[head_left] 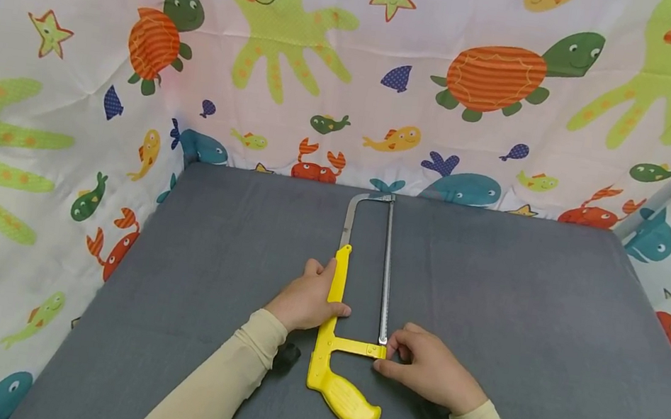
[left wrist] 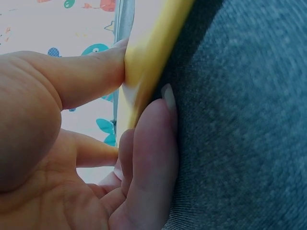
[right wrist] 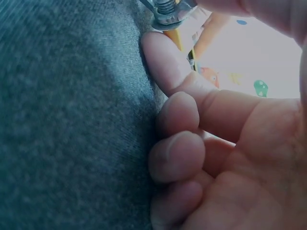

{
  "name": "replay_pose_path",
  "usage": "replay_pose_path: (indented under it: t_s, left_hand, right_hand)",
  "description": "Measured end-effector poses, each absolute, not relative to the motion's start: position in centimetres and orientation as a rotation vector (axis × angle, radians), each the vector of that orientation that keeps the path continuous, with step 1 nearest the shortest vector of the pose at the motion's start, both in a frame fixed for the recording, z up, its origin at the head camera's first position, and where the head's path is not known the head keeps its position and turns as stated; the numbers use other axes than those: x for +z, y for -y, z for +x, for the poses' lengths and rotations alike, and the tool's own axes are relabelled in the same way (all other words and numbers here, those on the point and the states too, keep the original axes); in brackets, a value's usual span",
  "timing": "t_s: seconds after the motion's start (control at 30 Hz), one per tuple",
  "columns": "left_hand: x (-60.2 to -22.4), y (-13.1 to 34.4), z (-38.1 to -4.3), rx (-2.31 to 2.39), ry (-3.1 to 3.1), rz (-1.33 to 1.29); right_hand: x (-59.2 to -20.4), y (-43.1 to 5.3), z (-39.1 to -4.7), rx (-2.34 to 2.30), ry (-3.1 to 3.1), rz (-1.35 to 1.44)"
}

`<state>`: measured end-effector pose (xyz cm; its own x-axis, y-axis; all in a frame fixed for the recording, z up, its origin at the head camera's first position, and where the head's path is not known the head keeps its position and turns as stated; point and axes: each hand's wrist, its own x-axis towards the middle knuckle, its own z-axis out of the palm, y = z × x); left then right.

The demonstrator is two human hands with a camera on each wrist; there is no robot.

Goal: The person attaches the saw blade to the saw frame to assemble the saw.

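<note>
Yellow hacksaw (head_left: 348,346), 2 hands (head_left: 308,300) (head_left: 432,370), screw thread (right wrist: 166,6) only in right wrist view

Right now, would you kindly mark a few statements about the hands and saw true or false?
1. The left hand holds the hacksaw by its yellow frame. True.
2. The right hand is at a metal fitting near the blade. True.
3. In the head view, the blade lies left of the frame. False: right of it.
4. The right hand grips the handle. False: neither hand holds the handle.
5. The sleeves are black. False: beige.
</note>
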<state>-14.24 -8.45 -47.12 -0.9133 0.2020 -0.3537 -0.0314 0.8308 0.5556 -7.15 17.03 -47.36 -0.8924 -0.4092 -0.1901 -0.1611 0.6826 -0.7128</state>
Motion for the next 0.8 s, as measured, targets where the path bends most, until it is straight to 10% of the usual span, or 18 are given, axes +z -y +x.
replay_pose_path:
  t_s: [0.8]
  left_hand:
    - [-47.46, 8.53, -14.65, 0.769, -2.604, 0.171]
  right_hand:
    - [-47.68, -17.95, -7.09, -1.096, -2.545, -0.592]
